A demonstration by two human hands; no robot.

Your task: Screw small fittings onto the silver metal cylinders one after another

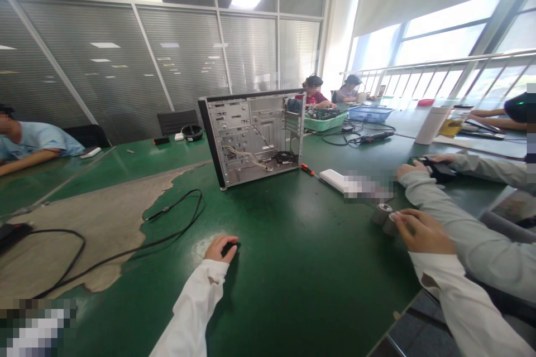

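My left hand [221, 249] rests on the green table with its fingers curled. Something small and dark shows between its thumb and fingers, too hidden to name. At the right, my right hand [425, 231] grips the top of a small grey metal cylinder [389, 226] between thumb and fingers. A second metal cylinder [382, 213] stands just behind it. Farther back, an open computer case [259, 139] stands upright, with cables and a black fan [285, 157] inside. An orange-and-black screwdriver [307, 169] and a white box-shaped thing [333, 179] lie to the right of the case.
A black cable [167, 241] runs over a worn patch [96, 206] on the left. A co-worker's sleeves [456, 217] reach in close beside my right arm. Green [324, 122] and blue baskets [371, 114], and a white bottle [433, 125], stand farther back. Other people sit around.
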